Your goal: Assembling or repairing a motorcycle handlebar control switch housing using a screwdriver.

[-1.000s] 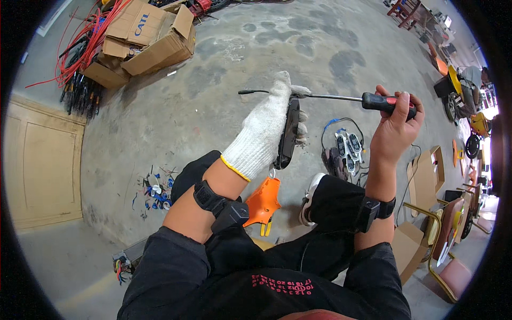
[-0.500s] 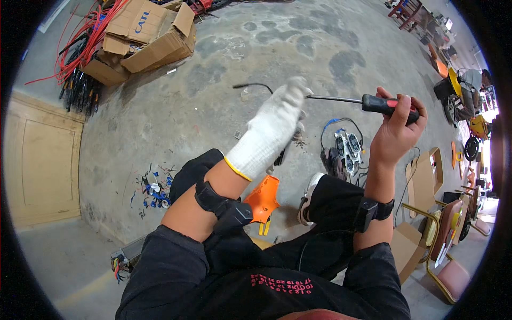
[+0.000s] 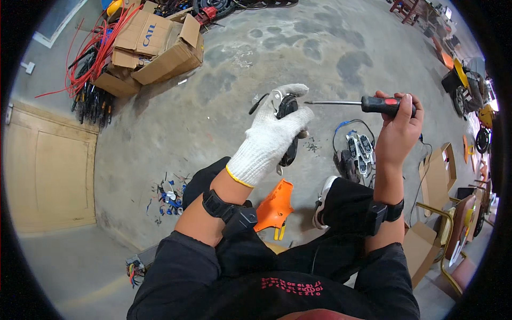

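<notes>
My left hand (image 3: 269,130), in a white knit glove with a yellow cuff edge, is closed round a black oblong part (image 3: 288,109) with a silvery metal bracket. A short black cable (image 3: 258,104) sticks out on its far left side. My bare right hand (image 3: 399,125) grips a screwdriver (image 3: 381,104) by its black handle with a red patch. The shaft points left, and its tip is a little apart from the gloved fingers. On the floor below, between my legs, lies an orange plastic piece (image 3: 274,205) beside yellow handles (image 3: 279,233).
Silver-and-black units (image 3: 361,153) with cables lie right of centre. Blue and white scraps (image 3: 169,197) are scattered by my left knee. Cardboard boxes (image 3: 154,48) and red cables (image 3: 88,69) stand far left. At right are open cardboard (image 3: 438,173) and a chair (image 3: 458,229).
My left hand has turned, bringing the black part and its bracket into view. The screwdriver tip, earlier at the gloved fingers, now shows with a small gap. The whole view has shifted slightly.
</notes>
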A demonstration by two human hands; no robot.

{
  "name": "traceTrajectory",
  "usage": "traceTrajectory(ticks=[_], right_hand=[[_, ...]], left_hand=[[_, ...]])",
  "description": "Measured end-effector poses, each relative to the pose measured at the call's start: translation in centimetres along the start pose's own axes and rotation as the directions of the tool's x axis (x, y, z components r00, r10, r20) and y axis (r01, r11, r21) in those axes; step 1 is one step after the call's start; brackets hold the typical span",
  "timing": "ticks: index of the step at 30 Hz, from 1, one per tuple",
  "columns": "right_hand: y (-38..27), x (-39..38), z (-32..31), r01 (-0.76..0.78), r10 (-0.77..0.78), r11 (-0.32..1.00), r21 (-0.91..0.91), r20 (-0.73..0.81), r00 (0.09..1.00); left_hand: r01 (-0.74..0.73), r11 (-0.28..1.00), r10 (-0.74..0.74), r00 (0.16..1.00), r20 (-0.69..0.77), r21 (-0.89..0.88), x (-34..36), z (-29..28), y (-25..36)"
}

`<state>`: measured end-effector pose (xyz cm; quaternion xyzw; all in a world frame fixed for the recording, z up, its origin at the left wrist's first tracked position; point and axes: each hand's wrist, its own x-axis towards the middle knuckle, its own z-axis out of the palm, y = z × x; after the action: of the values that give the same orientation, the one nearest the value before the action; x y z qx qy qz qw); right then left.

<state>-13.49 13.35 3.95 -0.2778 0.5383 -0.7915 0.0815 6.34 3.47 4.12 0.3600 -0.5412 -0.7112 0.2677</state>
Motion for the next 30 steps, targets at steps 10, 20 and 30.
traceTrajectory(ticks=[10,20,30], right_hand=[[0.59,0.34,-0.33,-0.025,0.032,0.992,0.126,-0.055,0.998],[0.39,0.08,-0.01,-0.040,0.044,0.989,0.139,-0.028,0.999],[0.29,-0.18,0.21,-0.037,0.040,0.992,0.122,-0.024,0.999]], left_hand=[[-0.054,0.996,0.058,0.997,0.057,-0.068,0.08,0.12,-0.13],[-0.044,0.998,0.046,0.998,0.040,-0.035,0.03,0.26,-0.12],[-0.033,0.999,0.033,0.999,0.029,-0.009,-0.07,0.47,-0.01]])
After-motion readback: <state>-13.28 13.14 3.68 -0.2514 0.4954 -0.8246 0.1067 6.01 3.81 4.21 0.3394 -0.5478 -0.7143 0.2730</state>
